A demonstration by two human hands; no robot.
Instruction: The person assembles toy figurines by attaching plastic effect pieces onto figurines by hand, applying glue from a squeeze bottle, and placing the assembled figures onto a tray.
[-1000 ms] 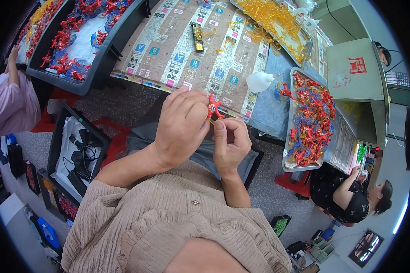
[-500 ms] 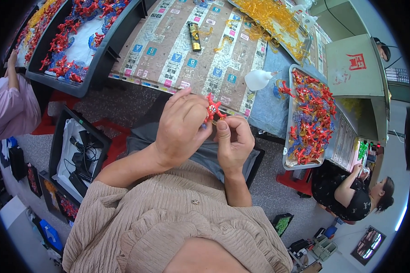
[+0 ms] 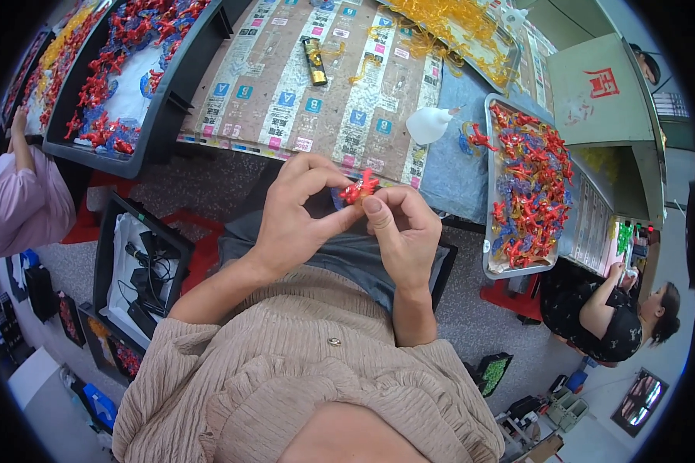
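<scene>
A small red plastic toy figure [image 3: 361, 187] with pointed limbs is held over my lap, just off the table's near edge. My left hand [image 3: 297, 212] is closed, pinching the figure from the left between thumb and fingers. From the right, the thumb and bent forefinger of my right hand [image 3: 405, 231] close on the figure's lower side. A bit of blue shows beside the left fingertips, and the part under the right thumb is mostly hidden. Beyond the hands, a white squeeze bottle [image 3: 429, 125] with a thin nozzle lies beside a red and blue piece [image 3: 477, 137].
A metal tray [image 3: 488, 231] of red, blue and yellow pieces is at right. A black crate [image 3: 158, 116] with similar pieces stands left. On the table [image 3: 247, 100] lie a black-and-gold lighter-shaped object [image 3: 314, 62] and yellow strands [image 3: 448, 31]. Co-workers sit at both sides.
The red figure has turned and tilted between my fingers. Both hands sit slightly differently, the right one a little further right. The whole view has shifted a little.
</scene>
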